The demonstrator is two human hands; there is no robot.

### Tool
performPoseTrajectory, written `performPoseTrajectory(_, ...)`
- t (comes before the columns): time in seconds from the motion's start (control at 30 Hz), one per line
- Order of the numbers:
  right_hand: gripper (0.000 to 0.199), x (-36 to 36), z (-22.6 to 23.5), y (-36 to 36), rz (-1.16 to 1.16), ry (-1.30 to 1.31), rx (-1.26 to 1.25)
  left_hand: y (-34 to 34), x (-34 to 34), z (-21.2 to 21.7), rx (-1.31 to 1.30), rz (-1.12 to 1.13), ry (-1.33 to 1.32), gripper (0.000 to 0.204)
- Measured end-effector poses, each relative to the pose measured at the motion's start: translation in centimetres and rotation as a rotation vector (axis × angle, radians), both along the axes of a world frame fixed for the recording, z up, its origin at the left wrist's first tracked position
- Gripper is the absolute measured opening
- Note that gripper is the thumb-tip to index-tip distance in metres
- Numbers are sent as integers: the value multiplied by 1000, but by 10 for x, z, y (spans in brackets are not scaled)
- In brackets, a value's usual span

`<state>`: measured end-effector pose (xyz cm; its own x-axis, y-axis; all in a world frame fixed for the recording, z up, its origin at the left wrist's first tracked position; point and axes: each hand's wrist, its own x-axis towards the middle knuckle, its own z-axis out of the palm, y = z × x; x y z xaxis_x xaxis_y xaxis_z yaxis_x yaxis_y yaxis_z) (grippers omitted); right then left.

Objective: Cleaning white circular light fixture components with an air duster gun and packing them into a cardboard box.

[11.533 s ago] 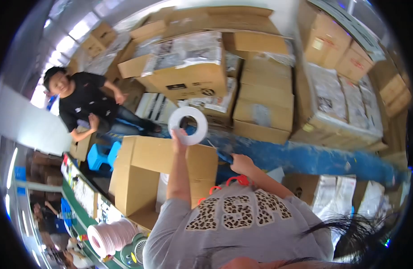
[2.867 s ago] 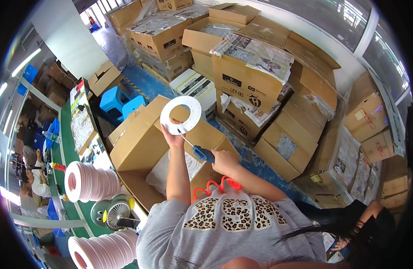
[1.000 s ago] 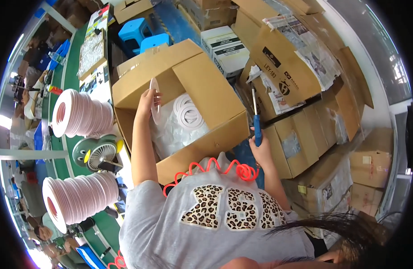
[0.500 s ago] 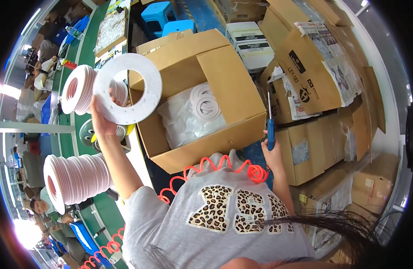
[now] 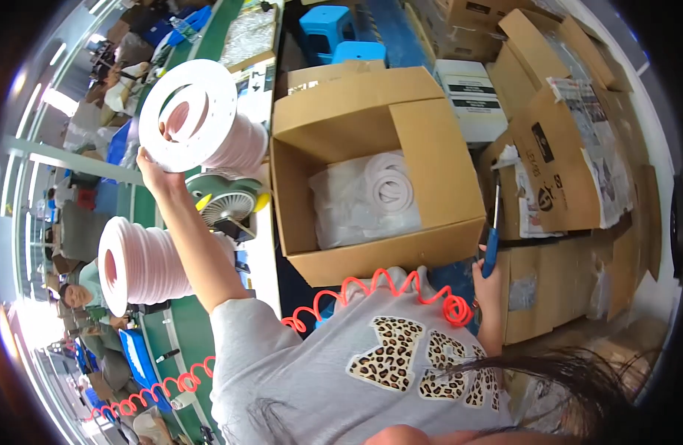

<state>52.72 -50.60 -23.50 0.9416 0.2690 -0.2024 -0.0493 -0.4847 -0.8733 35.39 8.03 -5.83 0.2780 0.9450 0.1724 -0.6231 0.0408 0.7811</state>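
Fingers of our left hand (image 5: 163,169) grip a flat, white, wide-holed plastic-looking ring (image 5: 220,111) by its lower edge, in front of a pale pink ribbed spool (image 5: 245,144); whether the two touch, we cannot tell. The fingers of our right hand (image 5: 488,282) are closed around a slim blue-handled tool (image 5: 491,254) with a long thin metal tip pointing away from us. Between our hands stands an open brown cardboard box (image 5: 386,254), with more white rings (image 5: 391,180) lying on translucent plastic sheeting (image 5: 341,215) inside. On the long green desk (image 5: 187,315) at our left sit a second pink ribbed spool (image 5: 152,259) and a small dark-green fan (image 5: 230,208). A coiled red hose (image 5: 386,282) loops across our front.
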Motion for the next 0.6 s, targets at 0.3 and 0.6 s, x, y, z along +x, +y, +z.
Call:
performPoseTrajectory(0.3, 40, -3, 0, 2, 10, -11, -48, 102, -6, -17, 50, 345, 213, 42)
performPoseTrajectory(0.6, 35, -5, 20, 13, -15, 63, 0, 235, -96, -71, 31, 494, 581, 35)
